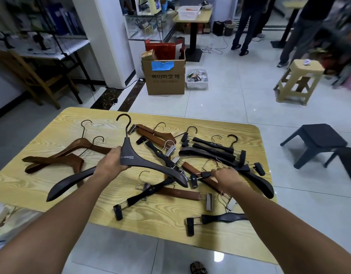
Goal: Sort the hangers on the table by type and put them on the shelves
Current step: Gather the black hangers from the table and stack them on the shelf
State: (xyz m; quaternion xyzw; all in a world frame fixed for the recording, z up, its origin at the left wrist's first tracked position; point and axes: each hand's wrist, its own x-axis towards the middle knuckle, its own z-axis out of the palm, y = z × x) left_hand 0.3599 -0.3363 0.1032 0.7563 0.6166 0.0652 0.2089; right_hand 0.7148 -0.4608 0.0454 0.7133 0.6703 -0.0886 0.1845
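Two grips busy: left hand (pixel 111 165) holding the big dark hanger (pixel 143 161) above the surface (pixel 75 119); right hand (pixel 226 177) pinching a clip hanger (pixel 200 176). Below, tangled pile; could snag, drag others off.

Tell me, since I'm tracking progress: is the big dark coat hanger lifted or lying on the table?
Lifted: the left hand grips the dark coat hanger at its neck.
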